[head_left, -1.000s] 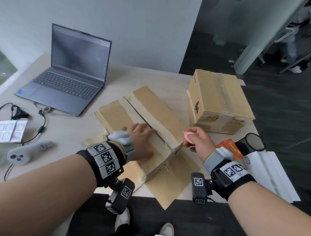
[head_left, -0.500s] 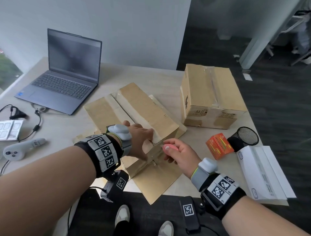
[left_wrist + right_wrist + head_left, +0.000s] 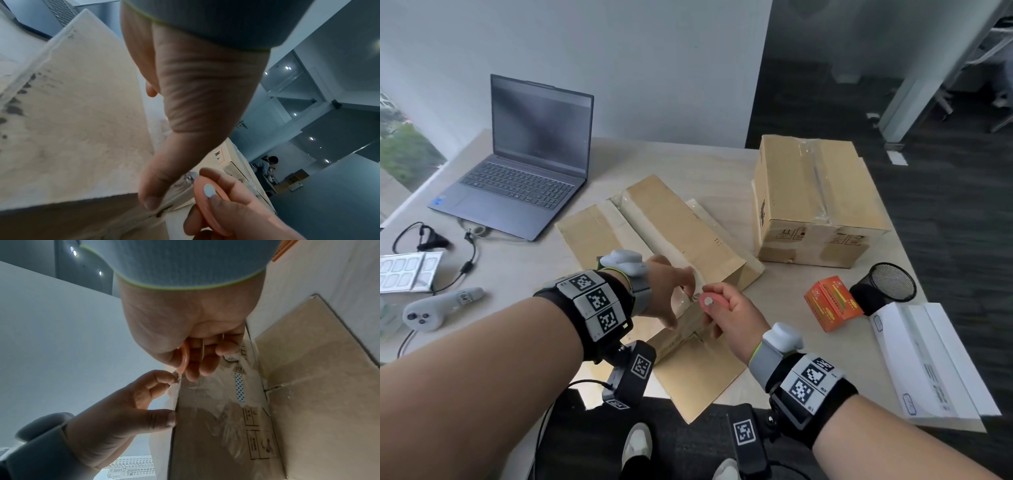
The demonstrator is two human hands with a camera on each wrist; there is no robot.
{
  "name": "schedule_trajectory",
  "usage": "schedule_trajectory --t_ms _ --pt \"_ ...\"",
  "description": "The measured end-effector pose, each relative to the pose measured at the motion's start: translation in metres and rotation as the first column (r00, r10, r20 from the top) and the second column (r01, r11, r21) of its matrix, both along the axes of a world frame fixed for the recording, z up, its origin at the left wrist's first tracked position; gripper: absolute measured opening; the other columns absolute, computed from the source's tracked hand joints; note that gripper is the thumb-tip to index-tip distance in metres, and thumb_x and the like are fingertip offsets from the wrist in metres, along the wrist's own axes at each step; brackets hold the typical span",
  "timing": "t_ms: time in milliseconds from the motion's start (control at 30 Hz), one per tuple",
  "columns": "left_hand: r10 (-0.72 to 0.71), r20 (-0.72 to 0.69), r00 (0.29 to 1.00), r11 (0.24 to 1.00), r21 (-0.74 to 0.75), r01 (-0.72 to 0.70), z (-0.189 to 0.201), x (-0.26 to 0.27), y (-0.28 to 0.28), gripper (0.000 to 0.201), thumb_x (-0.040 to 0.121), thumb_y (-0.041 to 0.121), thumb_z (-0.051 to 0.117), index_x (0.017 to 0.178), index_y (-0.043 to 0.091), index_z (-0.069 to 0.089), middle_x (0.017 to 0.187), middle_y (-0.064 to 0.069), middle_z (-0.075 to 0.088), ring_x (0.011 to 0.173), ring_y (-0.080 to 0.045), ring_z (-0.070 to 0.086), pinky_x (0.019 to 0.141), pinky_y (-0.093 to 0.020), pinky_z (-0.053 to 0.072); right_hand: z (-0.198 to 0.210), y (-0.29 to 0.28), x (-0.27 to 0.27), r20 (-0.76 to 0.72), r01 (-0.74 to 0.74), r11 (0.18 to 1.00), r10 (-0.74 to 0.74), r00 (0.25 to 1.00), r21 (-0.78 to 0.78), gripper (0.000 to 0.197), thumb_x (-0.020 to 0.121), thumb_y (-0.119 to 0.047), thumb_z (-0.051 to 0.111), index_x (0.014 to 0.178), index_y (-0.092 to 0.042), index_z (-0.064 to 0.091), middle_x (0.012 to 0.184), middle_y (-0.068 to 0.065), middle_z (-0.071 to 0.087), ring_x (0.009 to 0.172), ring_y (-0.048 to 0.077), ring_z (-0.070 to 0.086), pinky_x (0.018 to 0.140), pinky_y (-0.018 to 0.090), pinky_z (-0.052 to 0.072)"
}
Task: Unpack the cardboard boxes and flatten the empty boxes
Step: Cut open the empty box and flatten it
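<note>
A half-collapsed cardboard box lies in the middle of the table, one flap hanging over the near edge. My left hand pinches a strip of clear tape at the box's near top corner, thumb against the end face. My right hand grips a small round pink cutter right beside that pinch, almost touching the left fingers. In the right wrist view the cutter has its tip at the tape. A second box, taped shut, stands at the back right.
An open laptop sits back left, with cables, a white blister sheet and a grey controller along the left. Right of the hands are a small orange carton, a black mesh cup and a white flat box.
My left hand left the box top and now pinches tape at the near corner. My right hand brought the cutter leftward, up against the left fingers.
</note>
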State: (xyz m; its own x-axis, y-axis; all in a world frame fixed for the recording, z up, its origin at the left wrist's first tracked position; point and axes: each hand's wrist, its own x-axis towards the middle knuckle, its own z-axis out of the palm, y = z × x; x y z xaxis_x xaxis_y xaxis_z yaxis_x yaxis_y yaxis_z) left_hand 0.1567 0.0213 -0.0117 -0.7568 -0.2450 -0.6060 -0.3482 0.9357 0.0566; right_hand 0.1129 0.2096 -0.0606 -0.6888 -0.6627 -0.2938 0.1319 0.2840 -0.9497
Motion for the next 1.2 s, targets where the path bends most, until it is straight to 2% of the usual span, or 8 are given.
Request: schedule_trajectory --t_ms 100,233,367,500,767,933,1067,1200 --pt "0.000 0.009 1.000 1.000 -0.009 0.000 0.001 -0.001 0.001 0.063 0.055 0.055 0.083 0.102 0.056 0.041 0.109 0.010 0.048 0.109 -0.021 0.057 0.084 -0.043 0.056 -0.006 -0.001 -0.001 -0.043 -0.011 0.999 0.012 0.999 0.042 0.020 0.101 -0.026 0.054 0.110 -0.042 0.060 0.072 -0.002 0.063 0.061 0.013 0.053 0.058 0.031 0.045" --pt "-0.005 0.025 1.000 1.000 -0.016 0.005 0.002 -0.003 0.001 0.064 0.054 0.055 0.084 0.101 0.056 0.040 0.112 0.010 0.050 0.112 -0.021 0.054 0.086 -0.044 0.055 -0.011 -0.005 0.001 -0.102 -0.035 0.995 0.044 0.994 0.093 0.014 0.093 -0.042 0.053 0.104 -0.050 0.056 0.068 -0.006 0.064 0.065 0.015 0.058 0.059 0.035 0.045" --pt "-0.002 0.040 0.999 1.000 -0.018 0.003 0.004 -0.002 0.002 0.063 0.054 0.056 0.082 0.101 0.056 0.041 0.111 0.010 0.049 0.112 -0.020 0.055 0.085 -0.043 0.056 -0.012 -0.004 0.001 -0.075 -0.048 0.996 0.054 0.996 0.078 0.007 0.095 -0.039 0.056 0.100 -0.043 0.057 0.066 -0.003 0.065 0.055 0.014 0.051 0.058 0.033 0.042" --pt "-0.024 0.021 0.999 1.000 -0.017 0.024 0.005 0.000 0.003 0.064 0.061 0.050 0.083 0.113 0.050 0.046 0.116 0.008 0.046 0.111 -0.020 0.056 0.087 -0.041 0.055 -0.006 -0.002 0.001 0.040 -0.047 0.999 0.047 0.998 -0.006 0.006 0.101 -0.023 0.057 0.106 -0.024 0.057 0.064 -0.001 0.063 0.050 0.013 0.045 0.052 0.029 0.038" --pt "-0.021 0.014 1.000 1.000 -0.012 0.022 0.009 0.003 0.006 0.060 0.068 0.050 0.080 0.117 0.050 0.046 0.120 0.009 0.045 0.113 -0.021 0.058 0.095 -0.045 0.050 -0.013 -0.002 0.003 0.057 -0.066 0.998 0.067 0.996 -0.013 0.006 0.100 -0.021 0.056 0.106 -0.022 0.056 0.069 0.005 0.062 0.048 0.009 0.045 0.054 0.029 0.036" --pt "-0.007 0.008 1.000 1.000 0.000 0.007 0.011 0.003 0.006 0.061 0.069 0.049 0.080 0.120 0.051 0.047 0.123 0.010 0.045 0.114 -0.021 0.058 0.096 -0.045 0.050 -0.017 -0.006 0.005 0.097 -0.079 0.997 0.081 0.992 -0.026 0.009 0.101 -0.021 0.055 0.110 -0.021 0.054 0.070 0.005 0.063 0.048 0.013 0.042 0.052 0.030 0.036" --pt "-0.006 -0.002 1.000 1.000 0.009 0.006 0.011 0.004 0.007 0.064 0.073 0.045 0.079 0.128 0.049 0.047 0.123 0.008 0.046 0.116 -0.021 0.057 0.095 -0.044 0.051 -0.018 -0.002 0.008 0.094 -0.085 0.995 0.089 0.992 -0.043 0.008 0.101 -0.017 0.054 0.109 -0.019 0.054 0.073 0.010 0.061 0.048 0.006 0.046 0.055 0.025 0.036" --pt "0.008 -0.004 1.000 1.000 0.017 -0.008 0.012 0.004 0.008 0.065 0.074 0.043 0.076 0.131 0.049 0.045 0.124 0.009 0.045 0.119 -0.019 0.055 0.097 -0.044 0.050 -0.015 -0.004 0.010 0.101 -0.085 0.996 0.087 0.991 -0.030 0.009 0.102 -0.020 0.054 0.111 -0.021 0.054 0.072 0.005 0.065 0.048 0.015 0.041 0.048 0.027 0.035"
